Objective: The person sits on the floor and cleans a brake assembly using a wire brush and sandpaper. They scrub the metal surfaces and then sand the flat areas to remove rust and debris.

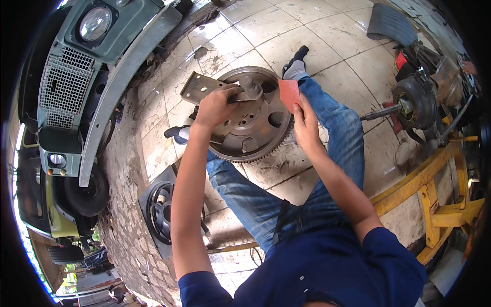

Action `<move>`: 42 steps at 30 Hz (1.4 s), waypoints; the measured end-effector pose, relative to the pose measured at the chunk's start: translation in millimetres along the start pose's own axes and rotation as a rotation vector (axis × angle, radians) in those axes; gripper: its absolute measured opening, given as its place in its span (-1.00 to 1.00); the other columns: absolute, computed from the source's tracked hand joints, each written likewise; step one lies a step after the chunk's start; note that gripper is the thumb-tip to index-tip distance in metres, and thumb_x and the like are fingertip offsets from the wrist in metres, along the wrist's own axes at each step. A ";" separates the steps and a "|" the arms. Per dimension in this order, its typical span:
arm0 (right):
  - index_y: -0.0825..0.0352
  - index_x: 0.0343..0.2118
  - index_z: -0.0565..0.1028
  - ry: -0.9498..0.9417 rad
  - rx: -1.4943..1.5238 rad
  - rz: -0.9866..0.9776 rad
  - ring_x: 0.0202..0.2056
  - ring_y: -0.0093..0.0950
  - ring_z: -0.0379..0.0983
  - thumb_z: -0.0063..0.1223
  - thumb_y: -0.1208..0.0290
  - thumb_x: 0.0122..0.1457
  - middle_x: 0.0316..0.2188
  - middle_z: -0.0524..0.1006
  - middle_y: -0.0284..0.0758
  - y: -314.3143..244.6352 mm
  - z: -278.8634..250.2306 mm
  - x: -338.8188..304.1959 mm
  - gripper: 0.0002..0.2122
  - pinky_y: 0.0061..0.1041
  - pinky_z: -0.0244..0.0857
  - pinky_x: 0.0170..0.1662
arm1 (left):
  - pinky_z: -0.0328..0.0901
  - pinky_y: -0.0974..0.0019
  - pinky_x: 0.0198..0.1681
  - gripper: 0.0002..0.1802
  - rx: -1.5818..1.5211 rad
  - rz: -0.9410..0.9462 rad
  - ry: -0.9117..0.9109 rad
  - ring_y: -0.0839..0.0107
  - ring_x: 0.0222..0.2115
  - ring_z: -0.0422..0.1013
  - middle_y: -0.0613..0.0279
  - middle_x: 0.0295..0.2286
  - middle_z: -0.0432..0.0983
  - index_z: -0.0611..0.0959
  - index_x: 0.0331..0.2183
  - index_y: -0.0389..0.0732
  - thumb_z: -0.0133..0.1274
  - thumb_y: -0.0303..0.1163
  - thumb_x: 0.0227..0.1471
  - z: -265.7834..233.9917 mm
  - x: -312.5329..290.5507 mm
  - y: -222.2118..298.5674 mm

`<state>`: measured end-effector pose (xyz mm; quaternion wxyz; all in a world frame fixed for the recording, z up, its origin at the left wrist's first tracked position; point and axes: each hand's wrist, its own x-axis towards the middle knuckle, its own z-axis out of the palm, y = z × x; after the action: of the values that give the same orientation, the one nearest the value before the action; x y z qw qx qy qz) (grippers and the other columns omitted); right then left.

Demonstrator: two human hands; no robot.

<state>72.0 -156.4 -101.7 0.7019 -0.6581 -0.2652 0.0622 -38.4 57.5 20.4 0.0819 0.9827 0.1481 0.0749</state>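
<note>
A large steel flywheel (pixel 255 134) with a toothed rim lies between my legs. Across its upper left sits a metal bracket (pixel 197 89) with holes, and a short round metal piece (pixel 247 86) stands near the bracket's right end. My left hand (pixel 217 106) curls its fingers over the bracket close to that piece; the fingertips are partly hidden. Over the flywheel's right edge, my right hand (pixel 307 128) pinches a folded sheet of red sandpaper (pixel 289 95), which points up and away from me.
A vehicle front with a pale bumper (pixel 123 66) fills the left side. A black fan in a square frame (pixel 158 210) lies left of my legs. At right are an axle-like assembly (pixel 417 105) and a yellow metal frame (pixel 427 199). Pale tiles (pixel 327 30) cover the floor.
</note>
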 end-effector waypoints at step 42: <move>0.28 0.23 0.27 -0.095 -0.109 -0.176 -0.06 -0.07 0.44 -0.20 0.64 0.26 -0.05 0.43 0.00 -10.2 33.5 -24.2 -0.55 -0.23 0.33 0.00 | 0.38 0.08 -0.39 -0.53 0.802 0.372 -0.295 0.15 -0.62 0.52 0.16 -0.67 0.56 0.68 -0.47 -0.06 -0.13 0.04 0.20 -18.9 88.8 -22.5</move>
<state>33.5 -138.4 -99.1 0.6545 -0.6659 -0.3578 0.0167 36.1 108.2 45.6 -0.2991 0.9468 -0.0268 -0.1155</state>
